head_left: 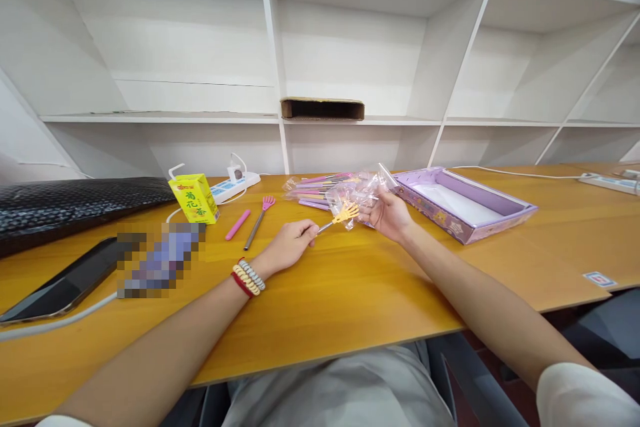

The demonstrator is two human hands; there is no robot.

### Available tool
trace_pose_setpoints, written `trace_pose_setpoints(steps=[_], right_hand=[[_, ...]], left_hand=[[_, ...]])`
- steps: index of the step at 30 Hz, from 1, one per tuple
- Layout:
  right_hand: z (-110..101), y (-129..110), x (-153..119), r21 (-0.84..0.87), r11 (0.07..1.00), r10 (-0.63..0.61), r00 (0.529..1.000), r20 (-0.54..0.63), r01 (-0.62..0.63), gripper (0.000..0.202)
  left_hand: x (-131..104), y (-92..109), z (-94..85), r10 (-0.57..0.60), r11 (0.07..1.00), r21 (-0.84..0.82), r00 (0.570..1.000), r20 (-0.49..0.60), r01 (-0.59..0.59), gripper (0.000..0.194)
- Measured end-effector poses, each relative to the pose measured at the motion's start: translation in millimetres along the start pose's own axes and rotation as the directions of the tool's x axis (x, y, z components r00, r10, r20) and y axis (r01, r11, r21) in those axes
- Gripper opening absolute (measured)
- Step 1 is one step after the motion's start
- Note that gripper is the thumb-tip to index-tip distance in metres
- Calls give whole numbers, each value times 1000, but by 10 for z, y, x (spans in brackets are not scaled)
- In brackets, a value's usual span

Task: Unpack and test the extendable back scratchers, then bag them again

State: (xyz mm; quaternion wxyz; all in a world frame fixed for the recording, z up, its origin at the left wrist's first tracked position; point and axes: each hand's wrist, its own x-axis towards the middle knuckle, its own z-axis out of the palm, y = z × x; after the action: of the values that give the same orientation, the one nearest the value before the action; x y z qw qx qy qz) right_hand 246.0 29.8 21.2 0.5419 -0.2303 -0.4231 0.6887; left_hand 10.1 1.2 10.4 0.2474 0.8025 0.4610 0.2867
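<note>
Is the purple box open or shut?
Open. The purple box shows its white inside, and no lid covers it.

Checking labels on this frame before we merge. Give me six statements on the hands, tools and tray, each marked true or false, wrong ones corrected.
1. The left hand holds a yellow-clawed tool by its shaft, and the right hand holds clear plastic. True.
2. The purple tray is on the table, on the person's right. True.
3. The yellow-clawed tool lies in the purple tray. False: it is in the left hand.
4. A pink-clawed tool lies between the pink stick and the left hand. True.
5. The pink stick touches the pink-clawed tool. False: there is a gap.
6. The left wrist is bare. False: it wears bracelets.
</note>
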Motion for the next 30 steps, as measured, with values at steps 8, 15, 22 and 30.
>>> trace_pose_setpoints(steps=[8, 15, 22, 30], right_hand=[[69, 180, -27, -32, 990, 141, 982, 125, -138, 38], [60, 239, -7, -19, 999, 49, 996, 72, -48, 18], [-4, 158, 15, -105, 991, -79, 997, -9, 78, 9], [24, 322, -2, -255, 965, -43, 995, 93, 66, 23]], left_hand=[[-23, 28, 11, 6, 999, -34, 1000, 18, -5, 40], [-16, 7, 45, 4, 995, -101, 1000, -22, -6, 34], [-11, -51, 73, -46, 977, -206, 999, 10, 47, 32], [8, -79, 135, -31, 909, -413, 998, 59, 52, 34]])
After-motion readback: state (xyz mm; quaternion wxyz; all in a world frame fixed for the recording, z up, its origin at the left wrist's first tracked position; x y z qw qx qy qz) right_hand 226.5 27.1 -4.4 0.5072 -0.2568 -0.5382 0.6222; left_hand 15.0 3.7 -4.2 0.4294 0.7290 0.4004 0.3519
